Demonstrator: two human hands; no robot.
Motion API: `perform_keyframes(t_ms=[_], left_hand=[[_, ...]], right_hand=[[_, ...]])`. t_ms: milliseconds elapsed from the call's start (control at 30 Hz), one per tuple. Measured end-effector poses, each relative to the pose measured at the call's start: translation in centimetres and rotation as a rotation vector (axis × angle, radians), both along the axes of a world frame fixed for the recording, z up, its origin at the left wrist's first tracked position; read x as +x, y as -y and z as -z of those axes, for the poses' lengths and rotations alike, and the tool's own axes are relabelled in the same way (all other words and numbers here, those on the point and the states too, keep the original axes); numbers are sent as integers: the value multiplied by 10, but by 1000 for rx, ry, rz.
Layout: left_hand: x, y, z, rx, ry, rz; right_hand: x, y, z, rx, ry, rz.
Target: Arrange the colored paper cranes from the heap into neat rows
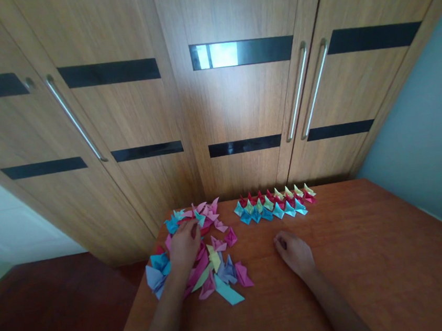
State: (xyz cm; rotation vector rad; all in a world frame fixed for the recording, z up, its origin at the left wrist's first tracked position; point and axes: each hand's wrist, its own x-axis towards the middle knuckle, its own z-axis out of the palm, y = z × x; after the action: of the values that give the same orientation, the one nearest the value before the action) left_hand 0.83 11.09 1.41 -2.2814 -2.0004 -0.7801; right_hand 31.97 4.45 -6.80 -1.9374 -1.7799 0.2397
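Positioning left hand [183, 244] at cyan piece [200, 218] with narrowed fingers; cannot tell whether gripping. Resting right hand [296, 254], loosely curled, on table [356, 246].

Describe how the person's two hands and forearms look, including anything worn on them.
The left hand and right hand are both ungloved, with five-fingered human shapes and slim wrists. No ring, watch or bracelet shows. Both forearms are uncovered as far as the picture reaches, with no sleeve in view. Nails and any small skin markings are too blurred to tell.
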Motion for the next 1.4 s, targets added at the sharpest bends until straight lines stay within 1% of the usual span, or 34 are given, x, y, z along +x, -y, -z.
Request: perform_keyframes(t_ms=[67,133,200,267,367,433,500,567,700,900,1067,1233,1400], left_hand=[[-3,10,-5,117,169,43],[-3,22,-9,186,342,89],[1,34,-10,165,442,127],[10,46,-5,113,503,167],[26,59,8,24,558,258],[36,65,16,-34,567,338],[44,69,22,-72,555,419],[48,72,25,-89,534,491],[51,77,24,-133,497,585],[56,84,26,-161,467,598],[61,87,28,-186,483,565],[63,88,29,-205,497,559],[62,88,28,-183,509,555]], right_hand=[[1,0,0,-6,-11,-1],[2,1,-1,-10,-30,-8],[4,1,-1,-15,-58,-13],[4,2,-2,-18,-110,-21],[-3,6,-5,20,-285,-111],[-13,11,-9,49,-452,-196],[-25,18,-13,49,-583,-251],[-36,26,-15,37,-631,-285],[-49,34,-17,51,-618,-321],[-53,34,-15,94,-570,-358],[-51,35,-18,85,-580,-326],[-49,36,-19,39,-607,-335],[-44,36,-22,-6,-528,-372]])
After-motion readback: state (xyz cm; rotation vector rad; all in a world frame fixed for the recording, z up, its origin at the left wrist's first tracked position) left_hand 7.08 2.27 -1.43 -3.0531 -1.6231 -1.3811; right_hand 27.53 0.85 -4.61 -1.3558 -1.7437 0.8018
